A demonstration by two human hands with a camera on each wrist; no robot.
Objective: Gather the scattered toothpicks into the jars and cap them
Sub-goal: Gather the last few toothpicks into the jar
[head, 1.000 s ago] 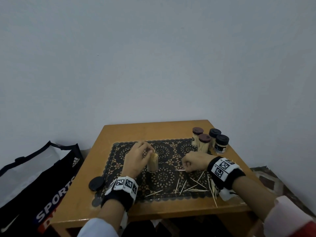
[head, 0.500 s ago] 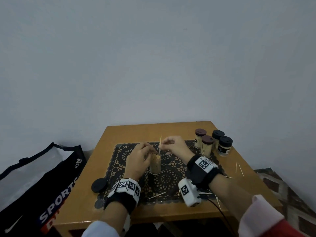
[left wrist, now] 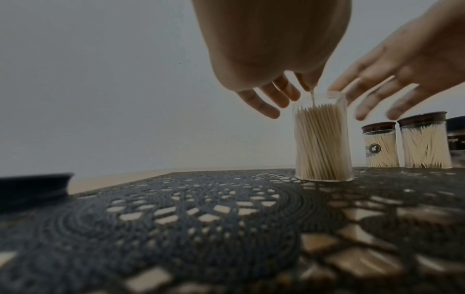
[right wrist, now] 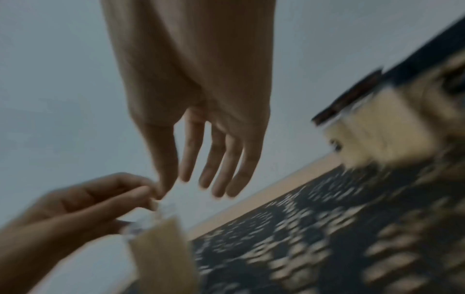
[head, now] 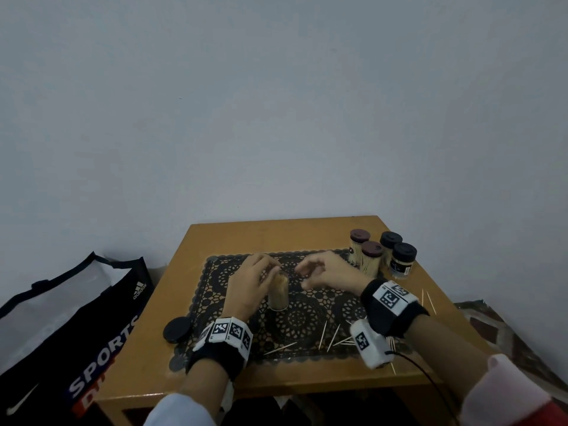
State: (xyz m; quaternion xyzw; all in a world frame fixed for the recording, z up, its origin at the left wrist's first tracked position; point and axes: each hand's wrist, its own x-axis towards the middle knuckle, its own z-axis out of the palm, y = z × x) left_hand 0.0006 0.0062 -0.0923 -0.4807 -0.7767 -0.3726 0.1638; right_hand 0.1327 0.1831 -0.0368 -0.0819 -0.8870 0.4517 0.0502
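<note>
Below a bare grey wall (head: 276, 103), the wooden table (head: 276, 235) carries a lace mat (head: 307, 321) where the left hand (head: 250, 284) pinches a toothpick (left wrist: 312, 98) over the open jar (head: 278, 292), the right hand (head: 325, 273) beside it with fingers spread and holding nothing.

Both forearms reach forward, left hand (head: 250, 282) with fingertips curled downward and pinched together, right hand (head: 330, 273) beside it, fingers loosely spread.

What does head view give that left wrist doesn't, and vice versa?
Head only: loose wooden toothpicks scattered on the lace mat's near side, and two black-lidded jars standing fully in view.

Left wrist only: the left hand pinches a single toothpick over the packed tips.

Both: the uncapped clear toothpick jar upright on the dark lace mat, the right hand open beside it, and two brown-lidded jars.
</note>
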